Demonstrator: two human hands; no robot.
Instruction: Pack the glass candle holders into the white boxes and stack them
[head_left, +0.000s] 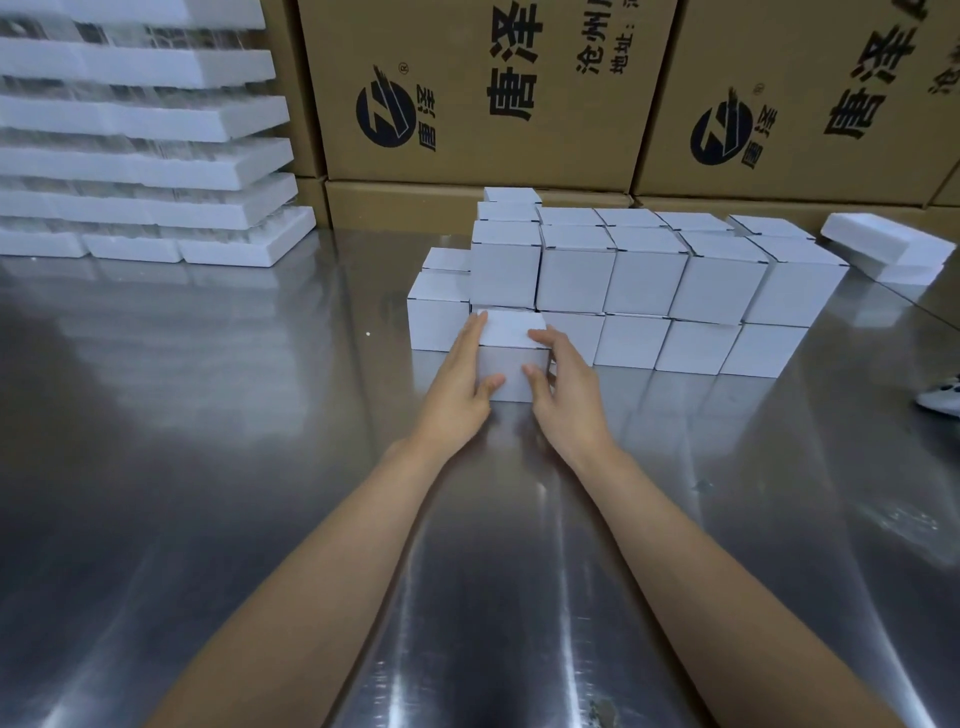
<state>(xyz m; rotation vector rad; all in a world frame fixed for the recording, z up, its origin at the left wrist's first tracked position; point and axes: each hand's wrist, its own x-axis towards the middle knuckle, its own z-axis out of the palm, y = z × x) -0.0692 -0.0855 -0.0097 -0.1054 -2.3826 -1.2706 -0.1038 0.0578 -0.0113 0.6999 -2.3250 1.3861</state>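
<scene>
A closed white box (511, 358) sits on the steel table (208, 467), right in front of a stack of several white boxes (644, 280). My left hand (460, 387) lies along the box's left side with the thumb on its front face. My right hand (563, 389) lies against its right side, fingers on the top edge and thumb on the front. Both hands keep fairly straight fingers and clamp the box between them. The stack is two to three boxes high. No glass candle holder shows outside the foam trays.
Stacked white foam trays with glass pieces (140, 135) fill the back left. Large brown cartons (467, 93) form a wall behind the stack. A loose foam tray (883, 247) lies at the back right. A shoe (940, 397) shows past the table's right edge.
</scene>
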